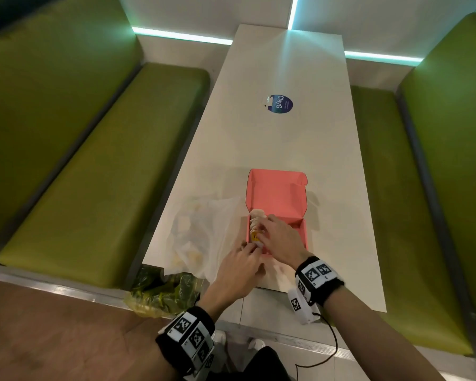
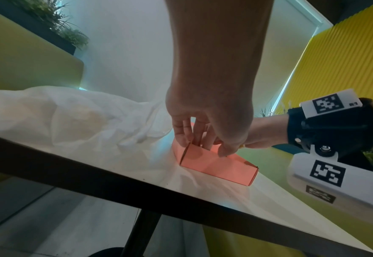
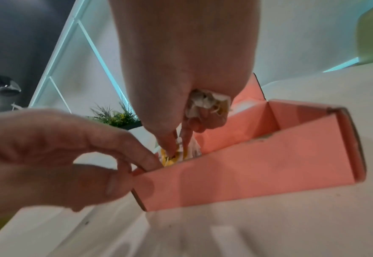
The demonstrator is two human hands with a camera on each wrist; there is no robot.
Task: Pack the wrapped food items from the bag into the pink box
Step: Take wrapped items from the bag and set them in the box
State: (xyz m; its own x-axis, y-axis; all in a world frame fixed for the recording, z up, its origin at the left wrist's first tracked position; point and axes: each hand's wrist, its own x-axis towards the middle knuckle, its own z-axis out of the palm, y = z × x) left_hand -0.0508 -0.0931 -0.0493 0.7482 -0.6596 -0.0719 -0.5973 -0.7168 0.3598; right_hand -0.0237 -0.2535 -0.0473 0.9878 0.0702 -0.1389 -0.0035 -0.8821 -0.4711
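- One pink box (image 1: 276,199), lid open, at the table's near end.
- One wrapped food item (image 1: 256,224) visible in the box, along its 9 o'clock wall; whether more lie under it cannot be told.
- One white bag (image 1: 204,232) at 9 o'clock of the box; pale lumps show through it, count unclear.
- One green plastic bag (image 1: 162,292) at 7 o'clock.
- Two hands: left hand (image 1: 237,273), right hand (image 1: 280,240).
- Two green benches (image 1: 94,188).
- One round sticker (image 1: 279,104) at 12 o'clock.
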